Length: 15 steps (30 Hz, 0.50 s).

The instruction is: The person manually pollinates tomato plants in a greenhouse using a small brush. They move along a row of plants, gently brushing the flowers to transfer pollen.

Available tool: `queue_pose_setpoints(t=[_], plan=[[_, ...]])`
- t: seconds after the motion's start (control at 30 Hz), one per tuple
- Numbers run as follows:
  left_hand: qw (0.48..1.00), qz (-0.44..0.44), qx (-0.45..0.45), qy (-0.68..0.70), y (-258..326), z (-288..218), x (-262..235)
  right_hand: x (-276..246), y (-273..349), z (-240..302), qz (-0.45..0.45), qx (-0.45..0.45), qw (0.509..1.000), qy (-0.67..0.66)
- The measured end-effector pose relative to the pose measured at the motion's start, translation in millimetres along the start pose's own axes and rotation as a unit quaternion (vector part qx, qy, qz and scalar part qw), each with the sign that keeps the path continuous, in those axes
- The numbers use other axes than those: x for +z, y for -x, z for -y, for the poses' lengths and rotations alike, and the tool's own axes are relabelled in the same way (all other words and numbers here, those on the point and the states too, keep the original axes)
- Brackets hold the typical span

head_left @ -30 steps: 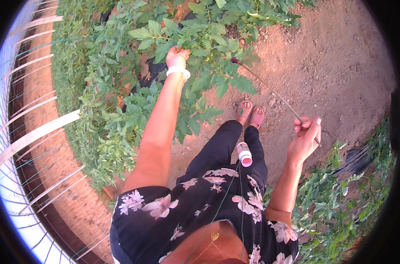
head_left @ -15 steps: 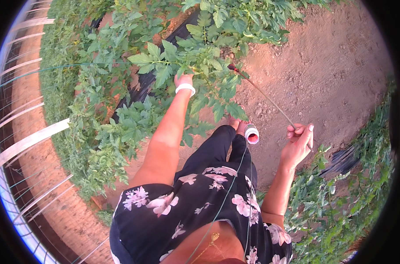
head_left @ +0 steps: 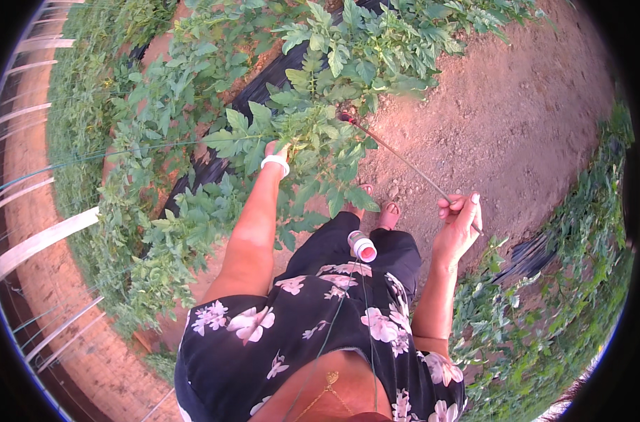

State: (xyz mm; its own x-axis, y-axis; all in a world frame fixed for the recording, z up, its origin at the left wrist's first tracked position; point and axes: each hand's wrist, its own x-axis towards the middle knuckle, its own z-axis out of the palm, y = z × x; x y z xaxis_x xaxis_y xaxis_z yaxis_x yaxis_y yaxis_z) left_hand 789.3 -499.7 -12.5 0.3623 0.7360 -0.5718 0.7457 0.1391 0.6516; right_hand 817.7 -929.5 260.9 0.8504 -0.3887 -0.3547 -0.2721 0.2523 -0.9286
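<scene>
My left hand, with a white band at its wrist, reaches into a leafy tomato plant. It looks closed on the plant, though leaves cover most of its fingers. Out to the right, my right hand pinches a thin stick. The stick slants up and left, and its dark red tip is beside the plant's leaves. A small white bottle, red at its open mouth, hangs by a green cord in front of my legs.
More tomato plants grow along black plastic sheeting. Bare soil lies to the right, with another plant row beyond. A green string runs in from the left. Pink sandals are on my feet.
The bottle has swung left and nearer my body. The view has shifted, and both hands appear slightly further left. The stick's tip remains beside the leaves.
</scene>
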Motion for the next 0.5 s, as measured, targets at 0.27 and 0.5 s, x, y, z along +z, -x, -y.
queue_pose_setpoints(t=[0.27, 0.5], plan=[[0.987, -0.022, -0.066, 0.143, -0.5, 8.4, 4.8, -10.2, -42.3, 7.0, 0.050, -0.003, 0.998, -0.047], [0.949, -0.103, 0.218, -0.203, 112.0, -72.4, 17.1, -46.1, -129.5, 35.0, 0.108, 0.007, 0.992, -0.063]])
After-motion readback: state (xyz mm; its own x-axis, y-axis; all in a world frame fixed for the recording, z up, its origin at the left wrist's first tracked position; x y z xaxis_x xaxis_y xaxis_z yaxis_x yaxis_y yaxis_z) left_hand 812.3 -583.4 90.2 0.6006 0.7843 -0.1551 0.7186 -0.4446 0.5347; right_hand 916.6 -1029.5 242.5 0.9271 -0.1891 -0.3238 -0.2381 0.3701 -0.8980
